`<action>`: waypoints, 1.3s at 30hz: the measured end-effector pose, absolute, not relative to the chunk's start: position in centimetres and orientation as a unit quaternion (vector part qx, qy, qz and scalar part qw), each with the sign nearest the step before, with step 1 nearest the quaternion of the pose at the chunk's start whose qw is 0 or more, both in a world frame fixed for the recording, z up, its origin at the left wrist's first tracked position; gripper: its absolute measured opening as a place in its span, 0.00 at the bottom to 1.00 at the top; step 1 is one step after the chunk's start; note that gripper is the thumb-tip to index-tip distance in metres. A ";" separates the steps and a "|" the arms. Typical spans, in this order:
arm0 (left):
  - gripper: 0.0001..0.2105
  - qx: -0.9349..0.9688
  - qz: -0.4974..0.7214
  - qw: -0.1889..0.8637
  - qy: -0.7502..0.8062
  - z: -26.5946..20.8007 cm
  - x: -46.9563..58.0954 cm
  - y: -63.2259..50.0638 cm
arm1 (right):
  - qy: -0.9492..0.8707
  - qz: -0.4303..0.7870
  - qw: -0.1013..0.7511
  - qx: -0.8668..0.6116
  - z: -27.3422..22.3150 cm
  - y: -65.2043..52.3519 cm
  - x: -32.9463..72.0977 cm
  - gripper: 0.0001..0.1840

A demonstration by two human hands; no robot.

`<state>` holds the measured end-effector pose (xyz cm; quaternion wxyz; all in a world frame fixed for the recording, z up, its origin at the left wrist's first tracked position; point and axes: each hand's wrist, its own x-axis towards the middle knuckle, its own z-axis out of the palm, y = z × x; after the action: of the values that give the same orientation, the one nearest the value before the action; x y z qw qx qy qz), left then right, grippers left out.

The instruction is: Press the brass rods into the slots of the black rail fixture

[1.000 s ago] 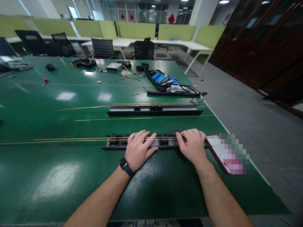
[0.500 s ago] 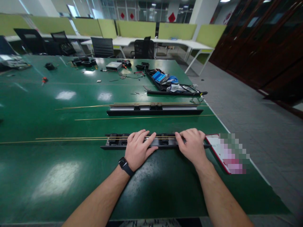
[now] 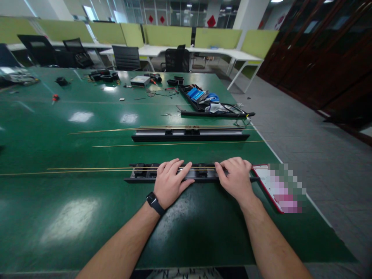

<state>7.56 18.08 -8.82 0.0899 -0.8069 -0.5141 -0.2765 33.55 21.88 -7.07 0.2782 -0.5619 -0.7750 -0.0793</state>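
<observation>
A long black rail (image 3: 171, 180) with a grey metal channel and black blocks (image 3: 201, 170) lies crosswise on the green table in front of me. Thin brass-coloured rods (image 3: 101, 169) run along its top and stick out far to the left. My left hand (image 3: 171, 180), a dark watch on its wrist, lies over the middle of the rail, fingers spread across the rods, thumb along the near edge. Curled over the rail's right part is my right hand (image 3: 236, 176), its thumb near the rods. Its fingertips and the rod ends there are hidden.
Beyond lies a second rail (image 3: 190, 137) bearing more rods, with a single rod (image 3: 159, 145) before it. A red-edged, partly blurred flat object (image 3: 267, 186) sits at right. Farther back are a black tray (image 3: 188, 99) with blue and white items, small parts and a white box (image 3: 140, 80).
One rod's left end has shifted slightly to the right along the rail. Both hands keep almost the same place and shape.
</observation>
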 end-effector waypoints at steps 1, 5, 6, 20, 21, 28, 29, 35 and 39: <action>0.24 -0.807 -0.276 0.090 -0.514 -8.8 7.6 18.1 | -0.776 -0.083 0.275 -0.562 -7.1 21.9 33.6 0.20; 0.24 -0.807 -0.278 0.093 -0.512 -8.9 7.5 18.1 | -0.765 -0.099 0.267 -0.577 -7.3 22.1 34.1 0.19; 0.24 -0.807 -0.280 0.094 -0.512 -8.9 7.5 18.1 | -0.763 -0.099 0.267 -0.580 -7.2 22.1 34.1 0.19; 0.24 -0.807 -0.275 0.093 -0.515 -8.8 7.6 18.1 | -0.774 -0.088 0.277 -0.563 -7.3 22.0 33.8 0.19; 0.24 -0.806 -0.275 0.093 -0.515 -8.8 7.6 18.1 | -0.771 -0.090 0.276 -0.567 -7.3 22.0 33.9 0.19; 0.23 -0.805 -0.279 0.093 -0.515 -8.9 7.6 18.1 | -0.768 -0.078 0.292 -0.564 -7.1 21.9 33.7 0.17; 0.23 -0.805 -0.280 0.094 -0.515 -8.8 7.6 18.1 | -0.771 -0.076 0.293 -0.560 -7.0 21.8 33.6 0.17; 0.24 -0.806 -0.278 0.096 -0.514 -8.8 7.6 18.1 | -0.778 -0.075 0.279 -0.558 -7.1 21.7 33.4 0.18; 0.24 -0.805 -0.279 0.096 -0.515 -8.8 7.6 18.1 | -0.769 -0.087 0.269 -0.574 -7.2 21.9 33.9 0.18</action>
<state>7.58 18.09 -8.85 0.0959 -0.8046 -0.5155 -0.2788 33.90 21.93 -7.16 0.2689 -0.5736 -0.7688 -0.0872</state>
